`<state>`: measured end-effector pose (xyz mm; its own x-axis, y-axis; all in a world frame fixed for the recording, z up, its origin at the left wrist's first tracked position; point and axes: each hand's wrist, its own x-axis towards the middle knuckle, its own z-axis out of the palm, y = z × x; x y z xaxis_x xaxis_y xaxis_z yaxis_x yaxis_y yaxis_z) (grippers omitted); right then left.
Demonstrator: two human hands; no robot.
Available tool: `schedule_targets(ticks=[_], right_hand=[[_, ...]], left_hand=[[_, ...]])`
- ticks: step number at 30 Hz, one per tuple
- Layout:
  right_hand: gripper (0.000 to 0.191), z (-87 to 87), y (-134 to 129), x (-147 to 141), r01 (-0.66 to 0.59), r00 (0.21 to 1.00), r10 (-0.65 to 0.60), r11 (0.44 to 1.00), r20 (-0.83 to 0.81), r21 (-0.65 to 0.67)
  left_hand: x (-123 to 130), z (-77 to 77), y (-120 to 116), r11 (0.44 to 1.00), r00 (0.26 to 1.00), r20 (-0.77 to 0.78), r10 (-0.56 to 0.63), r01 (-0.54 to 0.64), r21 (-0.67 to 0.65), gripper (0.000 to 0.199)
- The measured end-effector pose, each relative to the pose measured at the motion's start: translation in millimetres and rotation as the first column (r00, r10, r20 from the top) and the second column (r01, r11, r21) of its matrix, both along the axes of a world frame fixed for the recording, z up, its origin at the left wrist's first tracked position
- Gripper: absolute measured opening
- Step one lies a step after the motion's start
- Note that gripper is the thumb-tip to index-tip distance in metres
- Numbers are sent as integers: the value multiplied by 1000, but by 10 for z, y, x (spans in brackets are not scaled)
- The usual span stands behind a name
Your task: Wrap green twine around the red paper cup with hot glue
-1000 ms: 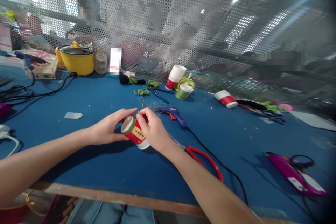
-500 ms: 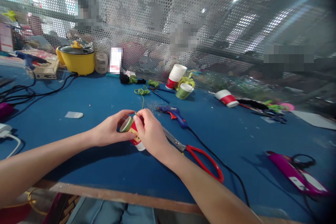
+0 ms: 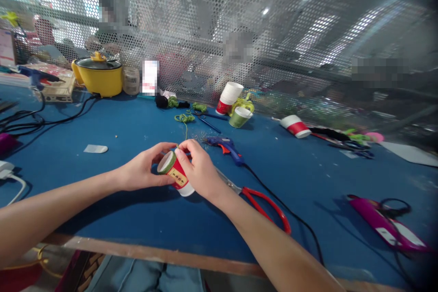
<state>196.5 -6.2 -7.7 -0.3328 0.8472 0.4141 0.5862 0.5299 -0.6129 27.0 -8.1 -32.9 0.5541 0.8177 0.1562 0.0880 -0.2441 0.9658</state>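
Note:
A red and white paper cup [image 3: 178,174] lies tilted between my hands, its mouth facing left and green yarn wound round the rim end. My left hand [image 3: 150,167] holds the cup by its rim, thumb below and fingers behind. My right hand [image 3: 196,166] is closed at the cup's upper side, thumb and fingers pinching the green yarn. From there the strand runs up to a loose tangle of green yarn [image 3: 185,118] on the blue table [image 3: 137,219]. Red-handled scissors [image 3: 268,205] lie partly under my right forearm.
A blue glue gun [image 3: 226,146] with a black cord lies right of my hands. Behind stand stacked cups [image 3: 230,96] and a green-wrapped cup [image 3: 240,117]. A yellow pot [image 3: 101,77] is back left, a purple device [image 3: 385,223] at right.
The cup has turned slightly between my hands, so more of its yellow label faces up. Both hands keep nearly the same place.

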Motion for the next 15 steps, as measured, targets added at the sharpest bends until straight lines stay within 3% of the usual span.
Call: schedule_targets(ticks=[9, 15], right_hand=[[12, -39, -45, -70, 34, 998, -35, 999, 43, 32], [11, 22, -55, -30, -17, 1000, 18, 1000, 9, -20]], left_hand=[[42, 25, -44, 997, 997, -34, 70, -71, -24, 62], [37, 24, -42, 1000, 999, 48, -1, 2, -30, 63]])
